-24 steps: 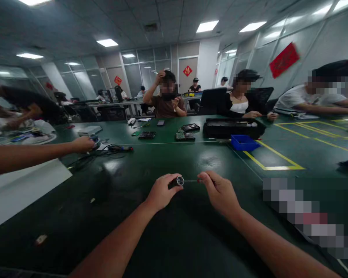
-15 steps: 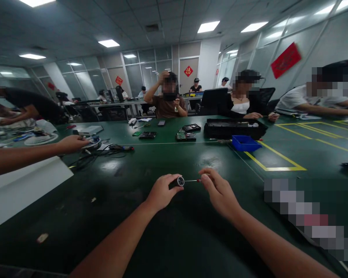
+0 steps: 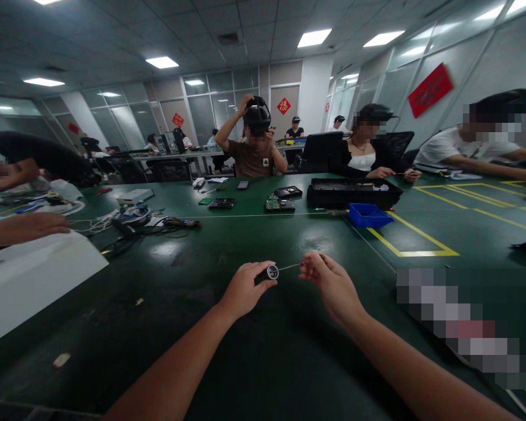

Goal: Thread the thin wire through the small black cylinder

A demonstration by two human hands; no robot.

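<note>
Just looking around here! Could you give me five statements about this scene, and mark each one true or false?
1. The left hand holds a dark cylinder. True.
2. The right hand is flat on the table. False: it is raised, holding a thin rod.
3. The rod shows between the cylinder and the right hand. True.
4. The blue tray stands behind the black tray. False: it stands on the near side.
5. A co-worker's hand is at the far left. True.
</note>
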